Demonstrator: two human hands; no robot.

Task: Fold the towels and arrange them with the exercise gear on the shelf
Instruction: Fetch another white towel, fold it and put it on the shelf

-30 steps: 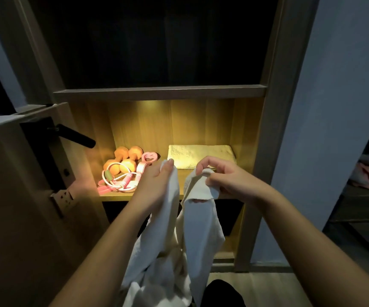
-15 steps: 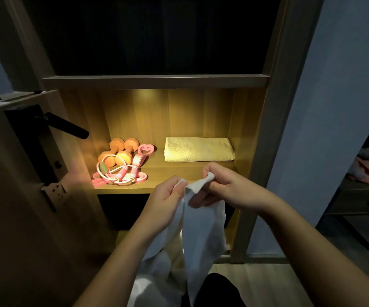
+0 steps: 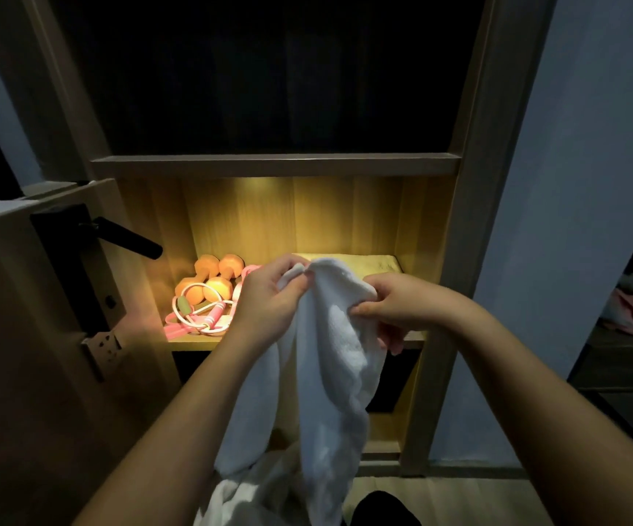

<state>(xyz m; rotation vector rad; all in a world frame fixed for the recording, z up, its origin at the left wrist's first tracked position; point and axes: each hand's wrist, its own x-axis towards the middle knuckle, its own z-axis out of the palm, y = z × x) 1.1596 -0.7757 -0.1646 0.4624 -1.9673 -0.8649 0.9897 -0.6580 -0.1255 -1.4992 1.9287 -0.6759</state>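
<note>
Both hands grip a white towel (image 3: 330,358) by its top edge, left hand (image 3: 269,298) and right hand (image 3: 394,305) pinching it before the lit shelf (image 3: 193,345) (orange dumbbells (image 3: 212,277), pink jump rope (image 3: 201,317), folded yellow towel (image 3: 379,263) behind).

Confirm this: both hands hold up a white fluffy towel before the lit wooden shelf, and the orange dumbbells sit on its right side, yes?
Wrong side. The head view shows the orange dumbbells on the left of the lit wooden shelf; left hand and right hand do hold up the white fluffy towel.
</note>
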